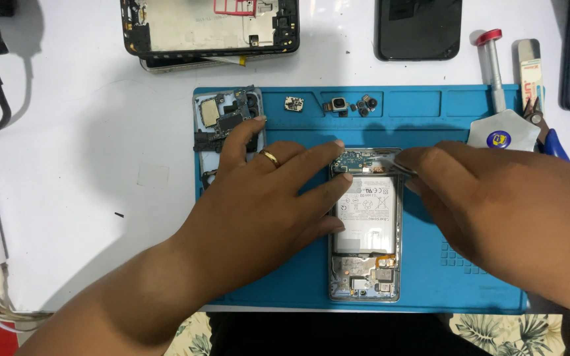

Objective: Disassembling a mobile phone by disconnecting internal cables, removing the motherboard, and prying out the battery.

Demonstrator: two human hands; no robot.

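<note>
An opened phone (pixel 365 227) lies on a blue work mat (pixel 423 277), its white battery and circuit boards showing. My left hand (pixel 268 198), with a ring on one finger, rests flat on the phone's left edge, fingers spread and pressing it down. My right hand (pixel 489 204) grips thin metal tweezers (pixel 390 163) whose tips touch the small board at the phone's top end.
On the mat's left lies a removed board with a frame (pixel 222 118); small camera modules (pixel 351 104) sit in the top tray slots. A second opened phone (pixel 209 26), a dark phone (pixel 419 28), a screwdriver (pixel 493 62), a white pick (pixel 504 130) and blue pliers (pixel 552 135) lie around.
</note>
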